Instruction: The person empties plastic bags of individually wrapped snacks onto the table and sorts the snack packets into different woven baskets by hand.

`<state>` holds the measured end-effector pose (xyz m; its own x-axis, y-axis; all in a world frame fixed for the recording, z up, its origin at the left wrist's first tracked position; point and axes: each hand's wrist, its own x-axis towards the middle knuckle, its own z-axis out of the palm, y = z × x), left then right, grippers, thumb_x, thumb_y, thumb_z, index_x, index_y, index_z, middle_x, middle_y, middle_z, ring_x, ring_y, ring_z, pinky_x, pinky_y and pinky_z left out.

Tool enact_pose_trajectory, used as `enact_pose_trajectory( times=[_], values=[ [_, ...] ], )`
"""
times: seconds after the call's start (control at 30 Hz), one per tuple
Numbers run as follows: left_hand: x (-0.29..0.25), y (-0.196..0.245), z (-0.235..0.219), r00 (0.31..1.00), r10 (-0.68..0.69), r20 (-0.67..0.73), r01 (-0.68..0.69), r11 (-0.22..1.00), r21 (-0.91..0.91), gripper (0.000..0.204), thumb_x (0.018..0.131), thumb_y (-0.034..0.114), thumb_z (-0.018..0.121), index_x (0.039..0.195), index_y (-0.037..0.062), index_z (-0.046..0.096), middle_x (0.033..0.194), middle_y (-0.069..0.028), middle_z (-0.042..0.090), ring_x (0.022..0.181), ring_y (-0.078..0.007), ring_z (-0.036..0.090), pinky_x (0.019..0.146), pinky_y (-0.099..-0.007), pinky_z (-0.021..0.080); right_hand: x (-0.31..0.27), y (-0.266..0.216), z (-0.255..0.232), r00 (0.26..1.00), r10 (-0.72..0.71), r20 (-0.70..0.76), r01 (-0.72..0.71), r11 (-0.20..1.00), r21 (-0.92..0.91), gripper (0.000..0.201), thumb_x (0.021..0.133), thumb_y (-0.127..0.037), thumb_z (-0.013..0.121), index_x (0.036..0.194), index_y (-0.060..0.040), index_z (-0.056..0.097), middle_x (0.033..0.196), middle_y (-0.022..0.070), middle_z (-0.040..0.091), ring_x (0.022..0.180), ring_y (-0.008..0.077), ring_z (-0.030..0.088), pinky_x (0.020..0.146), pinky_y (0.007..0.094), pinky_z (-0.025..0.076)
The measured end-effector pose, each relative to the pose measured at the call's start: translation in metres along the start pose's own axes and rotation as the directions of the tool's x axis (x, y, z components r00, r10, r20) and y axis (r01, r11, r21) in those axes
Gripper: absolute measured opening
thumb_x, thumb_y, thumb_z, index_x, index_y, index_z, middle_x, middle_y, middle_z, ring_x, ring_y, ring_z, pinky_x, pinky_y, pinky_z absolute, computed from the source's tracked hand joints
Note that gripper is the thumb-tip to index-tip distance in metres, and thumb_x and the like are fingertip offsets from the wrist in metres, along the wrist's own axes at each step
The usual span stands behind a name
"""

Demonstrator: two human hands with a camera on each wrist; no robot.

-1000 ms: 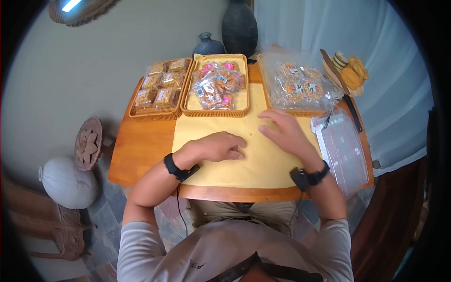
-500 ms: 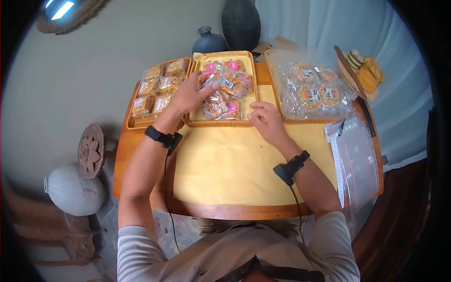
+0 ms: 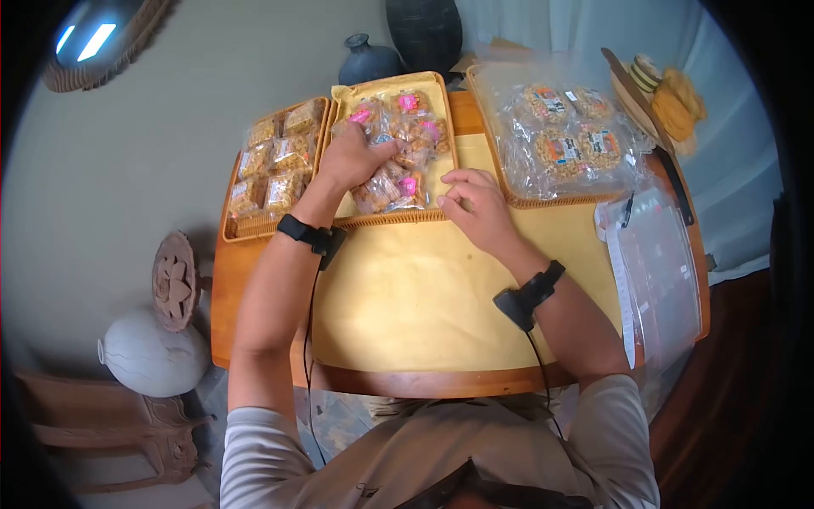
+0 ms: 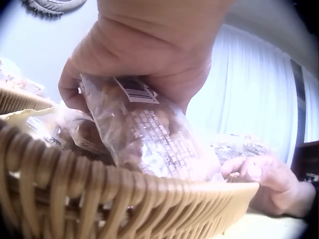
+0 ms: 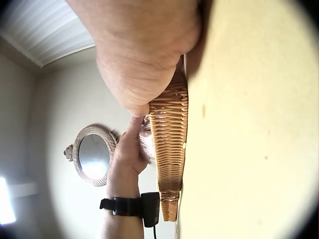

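Note:
In the head view my left hand (image 3: pixel 349 161) is over the middle wicker basket (image 3: pixel 398 217), thumb and fingers around a clear snack packet. The left wrist view shows this packet (image 4: pixel 149 132) tilted up under the palm, with a barcode label and white print, just behind the basket wall (image 4: pixel 129 199). Other packets with pink labels (image 3: pixel 410 103) lie around it on yellow cloth lining. My right hand (image 3: pixel 479 204) is at the basket's right front corner, fingers loosely bent, with nothing seen in it. From the right wrist, the wicker side (image 5: pixel 169 134) shows right beside that hand.
A left basket (image 3: pixel 242 232) holds several wrapped snack blocks. The right basket (image 3: pixel 543 203) holds round packets under loose clear plastic. Clear bags (image 3: pixel 661 271) and a black pen (image 3: pixel 627 209) lie at the table's right. Dark vases (image 3: pixel 424 34) stand behind.
Both hands have moved forward from above the yellow cloth to the middle basket. The left hand has come down onto the packets and taken hold of one; the right has stopped at the basket corner.

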<state>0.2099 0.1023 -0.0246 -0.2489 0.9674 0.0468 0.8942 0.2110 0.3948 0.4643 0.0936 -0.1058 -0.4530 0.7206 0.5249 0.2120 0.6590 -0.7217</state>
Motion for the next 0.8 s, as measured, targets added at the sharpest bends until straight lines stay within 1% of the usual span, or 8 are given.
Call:
enact_pose_trajectory(
  times=[0.27, 0.43, 0.5, 0.57, 0.6, 0.7, 0.73, 0.8],
  values=[
    [-0.015, -0.005, -0.005, 0.984, 0.145, -0.104, -0.159, 0.978, -0.136, 0.055, 0.084, 0.04, 0.078, 0.109, -0.002, 0.053, 0.098, -0.0232, 0.068, 0.093, -0.0384, 0.068, 0.084, -0.0435, 0.052, 0.0, 0.001, 0.001, 1.0, 0.02, -0.014, -0.02, 0.999, 0.032, 0.017, 0.088, -0.019, 0.072, 0.083, -0.0027, 0.068, 0.114, 0.0121, 0.069, 0.111, 0.0332, 0.06, 0.096, 0.0412, 0.047],
    [-0.015, -0.026, -0.027, 0.949, -0.002, -0.316, -0.199, 0.773, -0.602, 0.038, 0.09, 0.027, 0.075, 0.107, 0.0009, 0.053, 0.09, -0.0118, 0.069, 0.082, -0.0159, 0.065, 0.072, -0.0325, 0.052, -0.001, 0.001, -0.001, 1.0, -0.001, -0.011, 0.001, 0.999, 0.037, 0.017, 0.089, -0.019, 0.071, 0.083, -0.0029, 0.068, 0.115, 0.0116, 0.069, 0.11, 0.0336, 0.06, 0.096, 0.0416, 0.047],
    [-0.036, -0.018, -0.043, 0.963, -0.03, -0.267, -0.153, 0.754, -0.639, 0.034, 0.091, 0.025, 0.074, 0.107, 0.0024, 0.054, 0.092, -0.0064, 0.067, 0.084, -0.0114, 0.063, 0.071, -0.029, 0.051, 0.0, 0.003, 0.0, 1.0, 0.002, -0.017, -0.001, 0.999, 0.046, 0.016, 0.089, -0.018, 0.07, 0.083, -0.003, 0.068, 0.115, 0.0117, 0.07, 0.11, 0.0337, 0.06, 0.095, 0.0417, 0.047],
    [-0.068, -0.007, -0.047, 0.97, 0.208, -0.128, -0.227, 0.573, -0.788, 0.034, 0.09, 0.024, 0.075, 0.107, 0.0034, 0.054, 0.095, -0.0042, 0.065, 0.087, -0.0117, 0.062, 0.075, -0.029, 0.051, -0.001, 0.005, 0.002, 1.0, -0.004, -0.031, 0.006, 0.998, 0.067, 0.015, 0.088, -0.017, 0.07, 0.083, -0.0035, 0.068, 0.114, 0.0122, 0.07, 0.108, 0.0335, 0.061, 0.095, 0.0418, 0.048],
    [-0.085, -0.009, -0.045, 0.964, 0.267, -0.017, -0.205, 0.698, -0.686, 0.034, 0.086, 0.021, 0.077, 0.109, 0.0067, 0.056, 0.1, -0.0027, 0.064, 0.094, -0.0112, 0.06, 0.081, -0.0296, 0.051, 0.0, 0.006, 0.002, 1.0, -0.002, -0.029, 0.004, 0.997, 0.071, 0.015, 0.088, -0.017, 0.07, 0.083, -0.0035, 0.068, 0.114, 0.0122, 0.07, 0.108, 0.0335, 0.061, 0.095, 0.0418, 0.048],
    [-0.135, 0.01, -0.017, 0.802, 0.543, 0.249, -0.296, 0.724, -0.624, 0.044, 0.081, 0.022, 0.083, 0.114, 0.0099, 0.057, 0.099, 0.0011, 0.063, 0.091, -0.0089, 0.058, 0.08, -0.0271, 0.049, 0.001, 0.007, 0.002, 0.999, 0.005, -0.04, -0.002, 0.998, 0.066, 0.014, 0.088, -0.017, 0.07, 0.083, -0.0039, 0.068, 0.112, 0.012, 0.071, 0.106, 0.0331, 0.062, 0.094, 0.0417, 0.048],
    [-0.147, 0.017, -0.009, 0.751, 0.53, 0.394, -0.23, 0.769, -0.596, 0.046, 0.082, 0.024, 0.084, 0.115, 0.0097, 0.056, 0.096, 0.0001, 0.063, 0.09, -0.0098, 0.058, 0.079, -0.0277, 0.048, 0.001, 0.007, 0.001, 0.999, 0.004, -0.043, -0.001, 0.997, 0.077, 0.014, 0.088, -0.017, 0.07, 0.083, -0.0039, 0.068, 0.112, 0.0115, 0.071, 0.105, 0.0328, 0.062, 0.094, 0.0414, 0.048],
    [-0.157, 0.027, 0.006, 0.672, 0.563, 0.481, -0.336, 0.81, -0.48, 0.047, 0.083, 0.027, 0.083, 0.117, 0.0076, 0.056, 0.092, -0.0079, 0.064, 0.085, -0.0195, 0.062, 0.077, -0.031, 0.05, 0.001, 0.007, 0.001, 0.999, 0.011, -0.035, -0.008, 0.996, 0.084, 0.014, 0.089, -0.017, 0.069, 0.084, -0.0039, 0.068, 0.112, 0.0108, 0.072, 0.105, 0.0324, 0.062, 0.093, 0.0412, 0.048]
  ],
)
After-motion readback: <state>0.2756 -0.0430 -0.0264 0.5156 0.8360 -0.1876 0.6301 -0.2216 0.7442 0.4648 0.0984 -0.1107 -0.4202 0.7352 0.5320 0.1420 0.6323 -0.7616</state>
